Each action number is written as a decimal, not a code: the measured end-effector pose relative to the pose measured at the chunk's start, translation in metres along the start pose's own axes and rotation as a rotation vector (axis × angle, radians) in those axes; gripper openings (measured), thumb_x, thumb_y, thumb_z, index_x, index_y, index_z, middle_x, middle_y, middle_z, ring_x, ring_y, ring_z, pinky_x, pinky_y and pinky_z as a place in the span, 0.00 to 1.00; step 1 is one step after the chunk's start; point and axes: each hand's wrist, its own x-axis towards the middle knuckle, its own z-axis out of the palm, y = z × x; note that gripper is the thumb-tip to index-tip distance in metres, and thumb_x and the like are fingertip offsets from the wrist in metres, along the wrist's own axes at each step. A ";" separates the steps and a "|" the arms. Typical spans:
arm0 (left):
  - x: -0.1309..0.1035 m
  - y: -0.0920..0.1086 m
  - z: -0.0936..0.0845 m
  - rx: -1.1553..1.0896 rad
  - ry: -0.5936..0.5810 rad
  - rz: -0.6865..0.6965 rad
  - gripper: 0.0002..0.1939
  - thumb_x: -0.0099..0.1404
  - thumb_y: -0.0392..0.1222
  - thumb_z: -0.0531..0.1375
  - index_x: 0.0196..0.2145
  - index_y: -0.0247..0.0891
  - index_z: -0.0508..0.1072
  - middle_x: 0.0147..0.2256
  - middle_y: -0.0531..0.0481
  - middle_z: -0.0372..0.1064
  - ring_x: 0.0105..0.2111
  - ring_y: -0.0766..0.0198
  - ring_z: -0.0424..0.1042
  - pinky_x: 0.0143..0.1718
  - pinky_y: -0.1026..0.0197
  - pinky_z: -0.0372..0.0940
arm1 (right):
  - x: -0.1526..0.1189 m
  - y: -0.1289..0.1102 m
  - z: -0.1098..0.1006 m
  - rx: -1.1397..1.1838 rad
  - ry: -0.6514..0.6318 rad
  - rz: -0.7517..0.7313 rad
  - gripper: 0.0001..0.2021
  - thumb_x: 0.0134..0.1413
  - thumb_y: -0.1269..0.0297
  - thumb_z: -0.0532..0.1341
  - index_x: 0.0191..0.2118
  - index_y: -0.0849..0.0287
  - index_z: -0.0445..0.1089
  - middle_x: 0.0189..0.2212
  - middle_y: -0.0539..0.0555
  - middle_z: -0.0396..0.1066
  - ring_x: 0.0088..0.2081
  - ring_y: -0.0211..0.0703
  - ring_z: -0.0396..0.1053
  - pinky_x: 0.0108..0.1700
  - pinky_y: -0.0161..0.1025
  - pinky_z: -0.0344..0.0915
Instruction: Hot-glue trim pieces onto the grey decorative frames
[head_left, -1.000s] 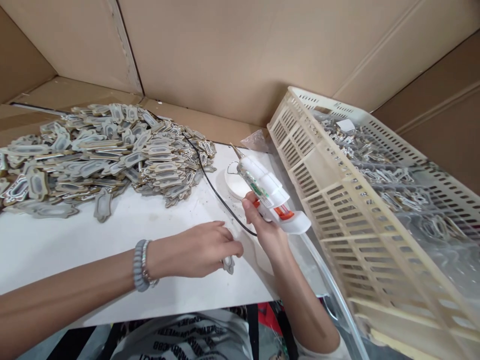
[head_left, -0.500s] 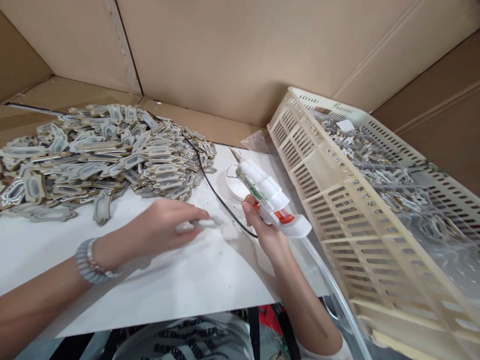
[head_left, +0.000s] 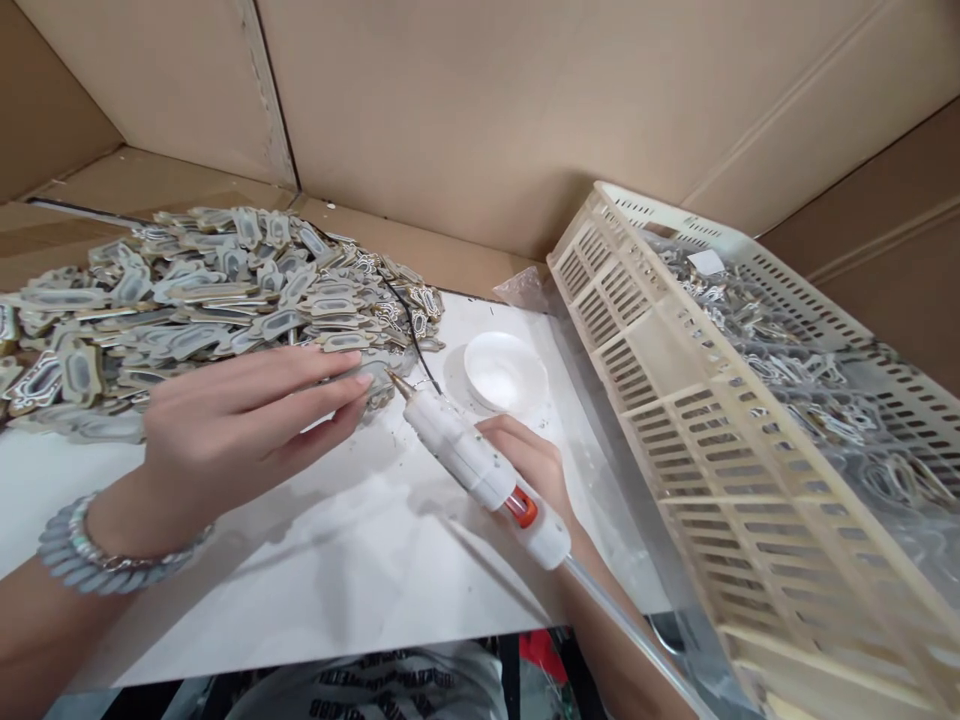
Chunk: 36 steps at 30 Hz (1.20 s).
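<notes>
My right hand (head_left: 529, 465) is wrapped round a white glue gun (head_left: 465, 450) with an orange trigger, its metal tip pointing up and left. A clear glue stick runs out of the gun's rear. My left hand (head_left: 262, 425), with a beaded bracelet on the wrist, reaches over the near right edge of a large pile of grey, frame-shaped pieces (head_left: 217, 290). Its fingers are stretched out, and the fingertips touch a grey piece (head_left: 380, 372) beside the gun's tip. A black cord (head_left: 420, 350) comes down from the pile toward the gun.
A small white bowl (head_left: 505, 372) stands behind my right hand. At the right is a cream plastic crate (head_left: 660, 390) holding bagged metal pieces. A clear bag (head_left: 523, 288) lies near the cardboard wall (head_left: 450, 120). The white tabletop (head_left: 300, 590) spans the front.
My left hand has moved left and up to the pile's edge, with its fingers spread out. The glue gun has swung down and left, bringing its tip near the left fingertips and uncovering the bowl.
</notes>
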 end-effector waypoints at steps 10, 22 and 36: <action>0.000 0.001 -0.009 0.021 -0.020 0.001 0.09 0.61 0.37 0.67 0.39 0.42 0.74 0.39 0.50 0.80 0.36 0.61 0.81 0.41 0.58 0.79 | -0.001 0.000 0.001 -0.037 -0.010 0.030 0.07 0.53 0.71 0.56 0.31 0.57 0.71 0.33 0.54 0.76 0.32 0.40 0.73 0.31 0.35 0.64; -0.003 -0.001 -0.005 0.010 -0.032 -0.001 0.07 0.63 0.37 0.66 0.39 0.42 0.74 0.39 0.50 0.80 0.36 0.61 0.80 0.41 0.58 0.79 | 0.000 -0.001 0.001 -0.049 -0.005 0.035 0.06 0.53 0.70 0.57 0.31 0.57 0.72 0.33 0.54 0.76 0.32 0.41 0.74 0.32 0.36 0.65; 0.004 0.003 -0.007 0.066 0.006 0.055 0.07 0.62 0.36 0.67 0.37 0.40 0.74 0.35 0.49 0.80 0.33 0.62 0.80 0.38 0.59 0.79 | -0.001 -0.002 0.001 -0.085 -0.038 0.065 0.06 0.52 0.71 0.58 0.32 0.57 0.71 0.34 0.53 0.75 0.33 0.41 0.73 0.32 0.35 0.64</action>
